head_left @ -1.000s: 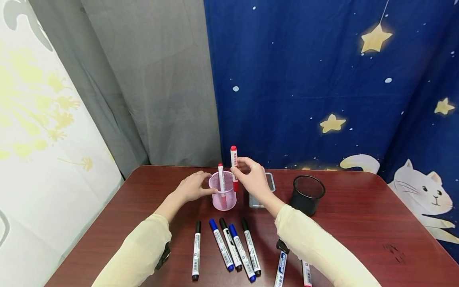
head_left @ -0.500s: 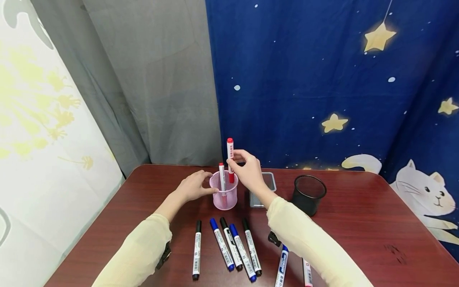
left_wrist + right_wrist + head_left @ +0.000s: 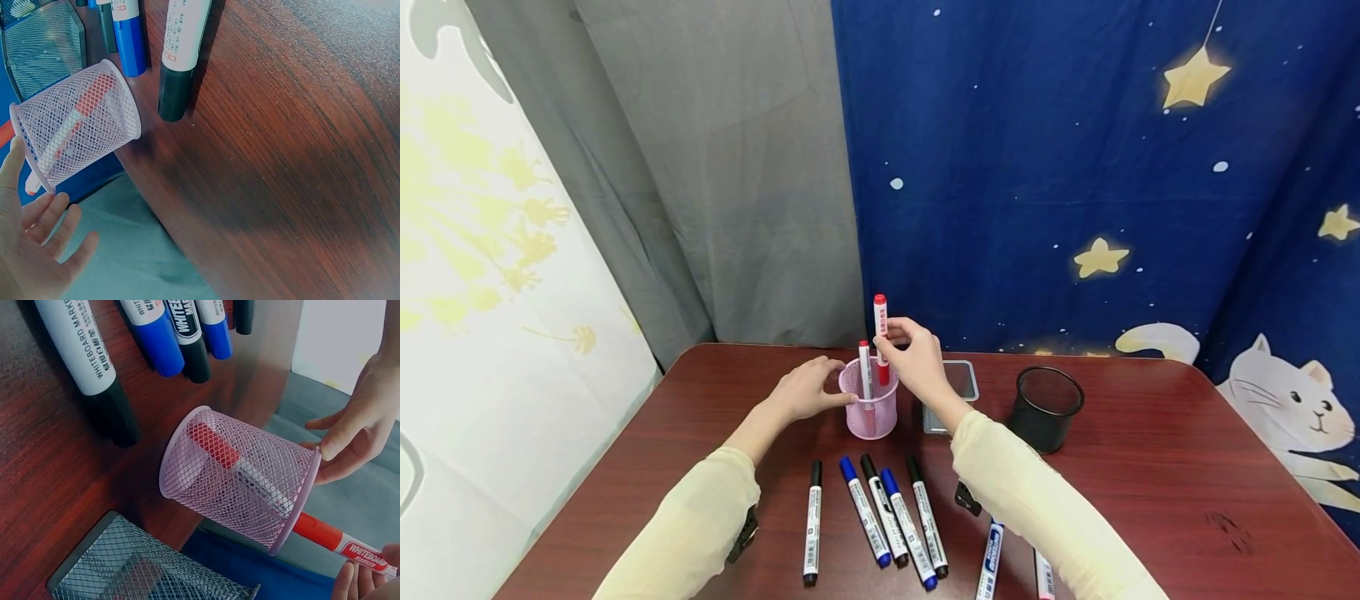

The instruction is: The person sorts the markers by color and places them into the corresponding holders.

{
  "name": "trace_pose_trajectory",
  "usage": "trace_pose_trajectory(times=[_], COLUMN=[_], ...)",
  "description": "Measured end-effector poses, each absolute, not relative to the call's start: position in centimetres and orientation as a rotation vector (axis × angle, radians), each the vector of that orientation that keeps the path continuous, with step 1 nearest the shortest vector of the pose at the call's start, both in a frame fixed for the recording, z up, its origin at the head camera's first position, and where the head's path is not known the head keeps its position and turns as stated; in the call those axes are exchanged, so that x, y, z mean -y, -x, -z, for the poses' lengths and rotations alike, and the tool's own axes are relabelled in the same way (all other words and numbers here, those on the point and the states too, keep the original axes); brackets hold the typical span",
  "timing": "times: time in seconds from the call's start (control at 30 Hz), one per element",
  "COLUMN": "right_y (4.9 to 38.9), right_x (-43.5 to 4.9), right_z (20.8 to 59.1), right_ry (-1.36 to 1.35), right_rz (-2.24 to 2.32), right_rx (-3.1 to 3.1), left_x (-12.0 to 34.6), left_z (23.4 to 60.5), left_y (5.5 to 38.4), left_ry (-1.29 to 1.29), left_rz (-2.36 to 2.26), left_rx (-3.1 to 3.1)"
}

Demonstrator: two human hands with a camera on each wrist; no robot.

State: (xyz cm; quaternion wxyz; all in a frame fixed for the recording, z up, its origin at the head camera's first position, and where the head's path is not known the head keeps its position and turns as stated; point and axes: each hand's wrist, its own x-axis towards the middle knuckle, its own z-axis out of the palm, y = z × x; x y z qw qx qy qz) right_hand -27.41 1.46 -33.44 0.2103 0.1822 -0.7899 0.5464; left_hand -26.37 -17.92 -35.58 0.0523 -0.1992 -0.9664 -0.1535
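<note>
My right hand (image 3: 917, 359) pinches a red whiteboard marker (image 3: 881, 315) upright, its red cap lowered inside the mouth of a pink mesh pen cup (image 3: 872, 421). A second red marker (image 3: 865, 371) leans inside that cup, seen through the mesh in both wrist views. My left hand (image 3: 806, 388) holds the cup's rim from the left, thumb at the front and fingers behind. In the right wrist view the held marker (image 3: 331, 536) crosses the rim, and only the fingertips of the right hand (image 3: 362, 580) show at the corner.
Several black and blue markers (image 3: 887, 521) lie in front of the cup. Another blue marker (image 3: 991, 560) and a red one (image 3: 1043, 575) lie near the right forearm. A grey mesh holder (image 3: 964, 379) stands behind the right wrist, a black mesh cup (image 3: 1045, 412) farther right.
The right hand has moved left, carrying the red marker from beside the pink cup's right rim to inside its mouth. My left hand keeps its place on the rim.
</note>
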Motion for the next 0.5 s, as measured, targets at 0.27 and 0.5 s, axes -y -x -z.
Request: trace_pose_trajectory(times=[0.27,0.5], right_y=[27.3,27.5], right_x=[-1.3,-1.5], right_z=[34.2,35.1], right_ry=[-0.526,-0.507], right_rz=[-1.51,-1.481], right_rx=[2.216,2.216], left_x=[17.8,17.9], left_z=[35.6,35.4], left_y=[26.3,26.2], left_ry=[0.613,0.604], left_rz=[0.484,0.489], left_rx=[2.934,2.935])
